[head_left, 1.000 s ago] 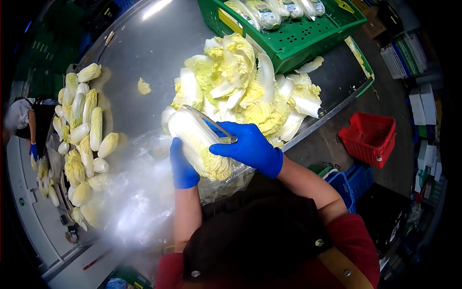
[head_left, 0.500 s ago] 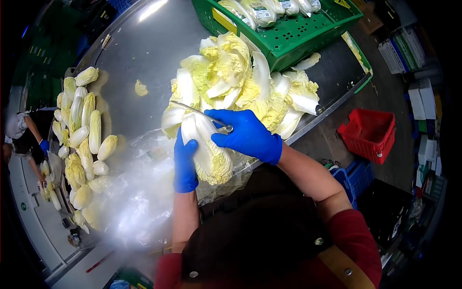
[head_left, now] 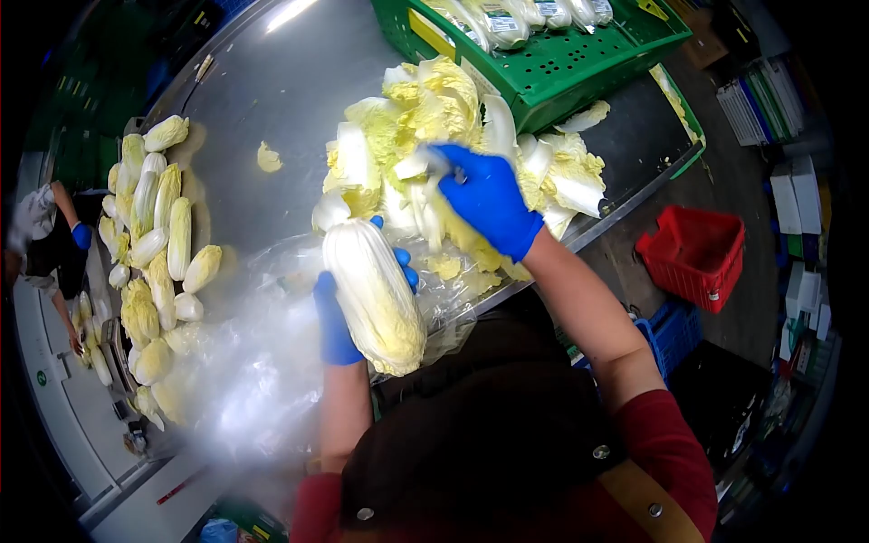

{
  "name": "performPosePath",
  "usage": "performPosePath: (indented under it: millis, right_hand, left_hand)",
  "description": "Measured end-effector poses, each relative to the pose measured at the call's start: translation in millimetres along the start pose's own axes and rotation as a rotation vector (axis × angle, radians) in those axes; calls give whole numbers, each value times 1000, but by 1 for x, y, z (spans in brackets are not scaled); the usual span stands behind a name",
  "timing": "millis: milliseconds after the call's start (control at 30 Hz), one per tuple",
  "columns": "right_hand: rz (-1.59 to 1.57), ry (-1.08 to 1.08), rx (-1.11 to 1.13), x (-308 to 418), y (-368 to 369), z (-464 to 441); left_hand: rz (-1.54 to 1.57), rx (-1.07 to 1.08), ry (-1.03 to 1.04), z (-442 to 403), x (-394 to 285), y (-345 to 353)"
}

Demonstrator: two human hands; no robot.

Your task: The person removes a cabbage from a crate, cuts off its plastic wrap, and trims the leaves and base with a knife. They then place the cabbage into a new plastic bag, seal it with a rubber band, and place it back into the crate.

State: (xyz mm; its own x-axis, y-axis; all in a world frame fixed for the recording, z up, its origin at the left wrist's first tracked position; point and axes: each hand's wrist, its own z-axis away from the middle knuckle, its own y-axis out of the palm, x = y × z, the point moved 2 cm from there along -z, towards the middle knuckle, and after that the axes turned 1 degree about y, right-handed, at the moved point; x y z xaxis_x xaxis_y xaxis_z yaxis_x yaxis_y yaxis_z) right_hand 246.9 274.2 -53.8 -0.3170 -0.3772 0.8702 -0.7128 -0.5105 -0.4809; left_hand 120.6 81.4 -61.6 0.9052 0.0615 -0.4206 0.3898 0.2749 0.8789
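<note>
My left hand (head_left: 339,321) is wrapped around a trimmed Chinese cabbage (head_left: 376,294), its white base pointing away from me and its yellowish tip towards me. Blue glove fingertips show along the cabbage's right side. My right hand (head_left: 493,199), also in a blue glove, is closed over a heap of loose cabbage leaves (head_left: 434,100). A smeared grey strip at its fingers looks like the knife (head_left: 438,165), mostly hidden by the hand and blur. Beneath that hand a yellow leaf (head_left: 471,237) is blurred by motion.
Several whole Chinese cabbages (head_left: 145,204) lie along the left of the metal table (head_left: 272,100). Clear plastic film (head_left: 262,362) covers the near part. A green crate (head_left: 579,77) holds wrapped cabbages at the back. A red crate (head_left: 692,258) stands right; another person (head_left: 45,235) works far left.
My right hand has moved up and away from the cabbage, over the leaf heap. Outer leaves have come off the cabbage, which now shows a smooth white base in my left hand.
</note>
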Motion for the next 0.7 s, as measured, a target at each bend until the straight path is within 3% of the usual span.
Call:
performPosePath:
  millis: [100, 167, 233, 300, 367, 500, 600, 700]
  right_hand:
    - [232, 10, -134, 21, -23, -10]
    - [144, -141, -167, 40, -24, 1]
    - [-44, 97, 161, 63, -22, 24]
    - [-69, -168, 175, 47, 2, 52]
    - [-4, -243, 152, 56, 8, 71]
    - [26, -112, 170, 50, 8, 75]
    - [-86, 17, 356, 47, 6, 70]
    - [-502, 283, 522, 45, 7, 67]
  left_hand:
    - [4, -131, 81, -9, -3, 5]
    - [-116, -292, 151, -16, -6, 13]
    - [-174, -297, 214, -21, -9, 4]
    - [-204, -276, 257, -26, -14, 10]
    - [-233, -438, 345, -30, -16, 1]
    - [-162, -434, 293, -28, -12, -9]
    - [-148, -495, 271, -29, -9, -14]
    - [-288, -530, 207, -27, -5, -4]
